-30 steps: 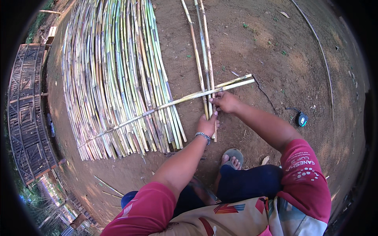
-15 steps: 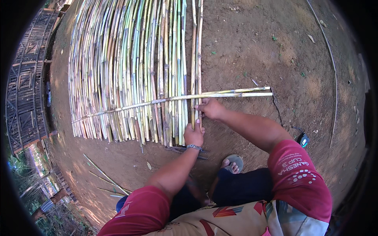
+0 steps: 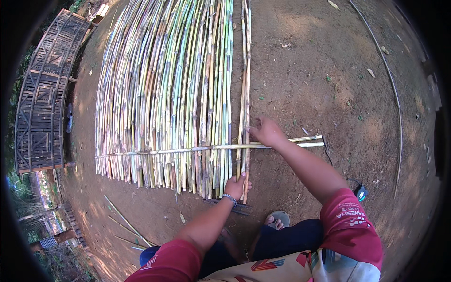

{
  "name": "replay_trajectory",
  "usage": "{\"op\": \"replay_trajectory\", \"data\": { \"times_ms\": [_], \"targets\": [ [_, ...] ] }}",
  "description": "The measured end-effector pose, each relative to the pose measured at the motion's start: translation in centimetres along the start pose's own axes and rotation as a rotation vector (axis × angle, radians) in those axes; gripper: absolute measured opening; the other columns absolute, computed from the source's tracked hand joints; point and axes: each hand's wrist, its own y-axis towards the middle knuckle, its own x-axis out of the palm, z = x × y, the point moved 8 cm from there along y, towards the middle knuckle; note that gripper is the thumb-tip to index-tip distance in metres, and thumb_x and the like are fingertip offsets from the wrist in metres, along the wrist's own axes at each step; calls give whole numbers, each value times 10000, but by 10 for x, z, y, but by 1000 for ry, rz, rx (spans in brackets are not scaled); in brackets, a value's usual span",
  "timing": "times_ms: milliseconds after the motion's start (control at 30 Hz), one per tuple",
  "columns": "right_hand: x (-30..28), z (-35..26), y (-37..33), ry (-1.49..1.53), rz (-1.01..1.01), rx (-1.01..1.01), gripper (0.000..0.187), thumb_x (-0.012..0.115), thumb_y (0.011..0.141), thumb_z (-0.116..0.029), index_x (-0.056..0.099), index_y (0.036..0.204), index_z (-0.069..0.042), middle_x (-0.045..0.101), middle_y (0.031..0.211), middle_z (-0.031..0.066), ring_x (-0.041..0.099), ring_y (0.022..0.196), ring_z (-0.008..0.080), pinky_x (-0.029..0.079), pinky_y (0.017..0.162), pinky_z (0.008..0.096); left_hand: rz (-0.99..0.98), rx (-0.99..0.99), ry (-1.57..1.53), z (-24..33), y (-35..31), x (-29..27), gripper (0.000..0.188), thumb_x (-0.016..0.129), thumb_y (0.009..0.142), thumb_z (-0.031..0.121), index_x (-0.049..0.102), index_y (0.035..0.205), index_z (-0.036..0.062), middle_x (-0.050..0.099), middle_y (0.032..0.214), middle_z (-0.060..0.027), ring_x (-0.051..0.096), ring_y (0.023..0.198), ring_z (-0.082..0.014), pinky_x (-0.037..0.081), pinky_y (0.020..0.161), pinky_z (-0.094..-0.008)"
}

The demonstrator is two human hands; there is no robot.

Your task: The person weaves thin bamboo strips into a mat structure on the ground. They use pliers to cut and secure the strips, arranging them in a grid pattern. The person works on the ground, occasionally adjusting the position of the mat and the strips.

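Observation:
Many thin bamboo poles (image 3: 159, 108) lie side by side on the ground, with long crosswise poles (image 3: 300, 144) running over their near part and sticking out to the right. Just right of the row, two separate bamboo poles (image 3: 244, 84) lie lengthwise and cross these. My left hand (image 3: 236, 186) is closed around the near part of this pair, whose end shows past the fingers. Beyond the crosswise poles, my right hand (image 3: 268, 131) has its thumb and fingers apart, fingertips at or close to the right-hand pole of the pair; contact is hard to tell.
A black tape measure (image 3: 361, 193) rests on the dirt to my right, near a dark cord (image 3: 328, 152). A long thin rod (image 3: 393, 89) curves along the far right. Loose sticks (image 3: 124, 218) lie at lower left, and a slatted bamboo structure (image 3: 44, 101) stands at left.
My right hand has moved from the near side of the crosswise poles to their far side, letting go of the pair. My left hand keeps its hold. The view has shifted.

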Motion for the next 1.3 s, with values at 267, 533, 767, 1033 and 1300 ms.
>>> {"op": "replay_trajectory", "data": {
  "times_ms": [267, 533, 767, 1033, 1300],
  "targets": [
    [40, 9, 84, 327, 165, 222, 560, 715, 921, -311, 577, 1240, 128, 662, 1178, 286, 658, 1099, 370, 501, 946, 422, 124, 97, 27, -3, -5, 1, 471, 523, 1051, 413, 589, 1093, -51, 717, 817, -161, 714, 689, -209, 590, 626, -321],
    [64, 47, 124, 747, -40, 197, 535, 550, 1037, -351, 542, 1271, 130, 670, 1178, 238, 658, 1101, 310, 506, 948, 467, 51, 47, 27, 6, -5, 10, 466, 523, 1049, 418, 590, 1100, -41, 716, 858, -162, 712, 715, -209, 588, 637, -325],
    [3, -16, 99, -174, 178, 85, 530, 534, 1010, -404, 587, 1194, 90, 645, 1155, 342, 639, 1099, 454, 497, 940, 519, 123, 314, 459, 1, -23, -13, 455, 588, 1003, 367, 560, 1138, -66, 732, 966, -201, 711, 888, -382, 568, 807, -433],
    [5, -9, 88, 226, 680, -108, 431, 586, 992, -207, 511, 1346, 26, 679, 1122, 255, 674, 1015, 397, 518, 884, 461, 167, 660, 836, 45, -102, 14, 760, 705, 893, 199, 333, 1492, -84, 281, 1563, -330, 309, 1455, -452, 280, 1202, -444],
    [33, 11, 107, 564, 533, -2, 458, 519, 1017, -193, 482, 1433, -4, 664, 1208, 267, 649, 1128, 395, 487, 975, 440, -51, 571, 1490, 31, -94, 17, 832, 660, 892, 350, 292, 1547, -7, 173, 1650, -223, 96, 1554, -360, 88, 1223, -610]
  ]
}}
